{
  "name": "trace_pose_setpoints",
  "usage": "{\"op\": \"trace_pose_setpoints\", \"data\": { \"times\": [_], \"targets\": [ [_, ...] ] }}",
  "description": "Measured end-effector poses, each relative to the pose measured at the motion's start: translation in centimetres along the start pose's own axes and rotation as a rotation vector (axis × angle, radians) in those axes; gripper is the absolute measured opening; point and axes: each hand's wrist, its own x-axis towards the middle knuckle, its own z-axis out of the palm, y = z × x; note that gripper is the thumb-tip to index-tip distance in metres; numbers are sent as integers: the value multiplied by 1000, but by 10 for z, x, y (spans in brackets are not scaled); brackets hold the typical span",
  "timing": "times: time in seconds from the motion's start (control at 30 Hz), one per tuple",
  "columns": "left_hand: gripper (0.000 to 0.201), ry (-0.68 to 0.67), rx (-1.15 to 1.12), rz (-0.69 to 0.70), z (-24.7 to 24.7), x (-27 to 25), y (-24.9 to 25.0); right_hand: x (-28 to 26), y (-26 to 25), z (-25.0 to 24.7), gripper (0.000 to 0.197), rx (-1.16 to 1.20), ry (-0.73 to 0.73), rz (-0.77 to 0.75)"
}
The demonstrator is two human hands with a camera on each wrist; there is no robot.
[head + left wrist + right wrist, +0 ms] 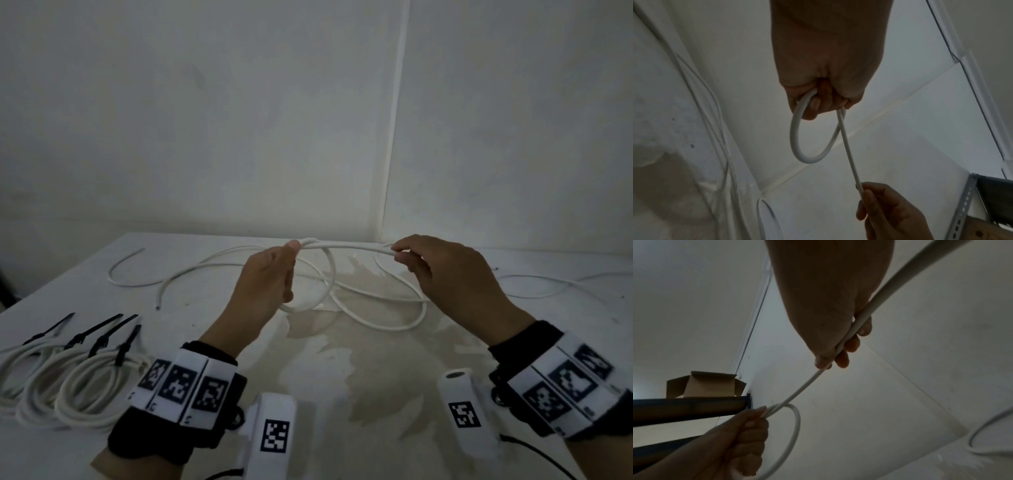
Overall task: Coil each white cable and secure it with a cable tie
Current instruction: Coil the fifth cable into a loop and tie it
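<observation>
A white cable [346,247] stretches between my two hands above the table. My left hand [274,274] grips a single hanging loop [329,277] of it in a fist; that loop [797,142] shows below the fist [824,91] in the left wrist view. My right hand [445,274] pinches the straight run [855,327] further right. The rest of the cable [376,322] trails loose over the table. Several coiled white cables [72,383] bound with black cable ties [102,335] lie at the near left.
More loose white cable [137,270] curves over the back left of the stained white table [342,377], and another strand [548,284] runs off to the right. White walls meet in a corner just behind. A cardboard box [705,384] sits on a dark shelf to the left.
</observation>
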Motion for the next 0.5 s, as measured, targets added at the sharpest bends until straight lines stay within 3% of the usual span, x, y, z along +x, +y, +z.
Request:
{"op": "trace_pose_setpoints", "data": {
  "times": [0.07, 0.13, 0.27, 0.4, 0.5],
  "targets": [
    [42, 31, -127, -30, -6, 3, 5, -1, 5, 2, 17, -48, 58, -12],
    [42, 68, -253, -54, -15, 6, 11, 1, 13, -2, 15, -61, 89, 86],
    [44, 52, -268, -60, -25, 7, 12, 7, 26, -10, 20, -155, 181, 123],
    [45, 37, -294, -79, -22, 4, 9, 13, 9, 2, 29, -278, 58, -33],
    [43, 51, -283, -63, -21, 3, 13, 9, -11, 20, 14, -382, -40, -252]
  ]
}}
